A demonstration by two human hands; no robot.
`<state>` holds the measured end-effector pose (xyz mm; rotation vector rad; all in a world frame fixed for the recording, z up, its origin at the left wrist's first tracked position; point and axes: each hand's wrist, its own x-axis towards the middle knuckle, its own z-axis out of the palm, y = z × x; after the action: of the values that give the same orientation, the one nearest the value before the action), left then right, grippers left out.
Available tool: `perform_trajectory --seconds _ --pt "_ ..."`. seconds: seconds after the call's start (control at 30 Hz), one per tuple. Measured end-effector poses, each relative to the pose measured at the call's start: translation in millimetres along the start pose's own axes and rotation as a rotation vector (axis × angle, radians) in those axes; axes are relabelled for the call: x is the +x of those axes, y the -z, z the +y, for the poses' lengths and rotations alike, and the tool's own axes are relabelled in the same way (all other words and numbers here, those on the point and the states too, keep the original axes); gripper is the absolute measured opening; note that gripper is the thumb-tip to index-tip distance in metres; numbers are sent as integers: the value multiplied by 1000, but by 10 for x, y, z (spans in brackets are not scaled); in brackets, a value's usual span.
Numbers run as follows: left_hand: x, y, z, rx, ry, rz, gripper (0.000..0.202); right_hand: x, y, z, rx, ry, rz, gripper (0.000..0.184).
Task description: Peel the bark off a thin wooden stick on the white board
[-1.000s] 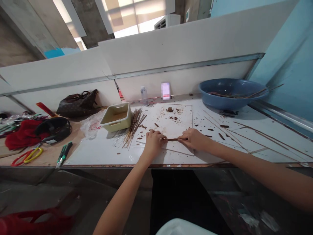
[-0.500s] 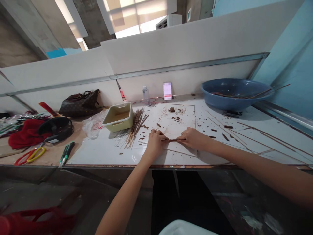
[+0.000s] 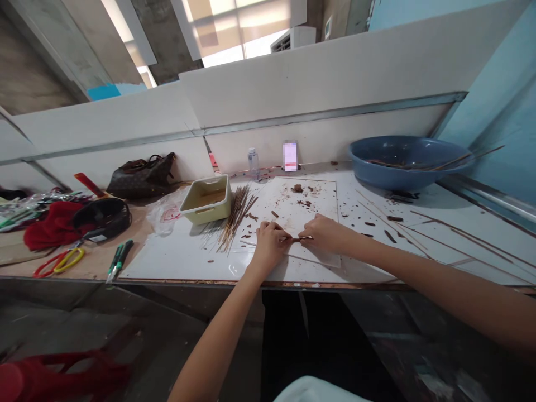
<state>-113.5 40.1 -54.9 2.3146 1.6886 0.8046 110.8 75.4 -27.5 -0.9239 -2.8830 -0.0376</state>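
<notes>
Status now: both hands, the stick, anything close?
Left hand, right hand: both pinching stick ends. Stick level, low over mat. Pile left of it, apart.

Desk [image 3: 176, 259] front-left of the hands lay open; stick bundle [image 3: 234, 215] and yellow tray [image 3: 206, 199] blocked the left, blue basin [image 3: 406, 162] far right

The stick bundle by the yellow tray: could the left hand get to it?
Probably yes: the stick bundle lies close beside the left hand, only crumbs between, though it pinches a thin stick.
</notes>
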Motion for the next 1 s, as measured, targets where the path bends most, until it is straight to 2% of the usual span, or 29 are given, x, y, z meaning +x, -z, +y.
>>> perform_trajectory --seconds 0.1,0.23,0.3,0.4,0.5,0.6,0.73,0.83,1.0 --pt "-34 14 5 12 -9 11 5 63 -52 -34 12 2 -8 30" --pt "-101 125 -33 57 10 52 10 39 -129 -50 -43 -4 -14 38" --pt "-144 192 -70 93 29 76 6 23 -100 -44 -59 -9 -33 39" --pt "-201 243 -120 114 50 81 13 44 7 -42 -19 -8 -82 32" --pt "-226 233 -149 116 37 69 15 109 71 -67 69 -8 -68 29" --pt "-219 208 -165 108 29 61 15 170 15 -99 110 -9 -19 29" --pt "-206 195 -172 88 40 65 15 179 -80 -115 -18 35 -28 37" --pt "-212 193 -167 92 26 76 16 170 -31 -125 -97 59 -53 38" --pt "-227 172 -176 116 7 91 16 246 82 -198 -32 64 -67 32"
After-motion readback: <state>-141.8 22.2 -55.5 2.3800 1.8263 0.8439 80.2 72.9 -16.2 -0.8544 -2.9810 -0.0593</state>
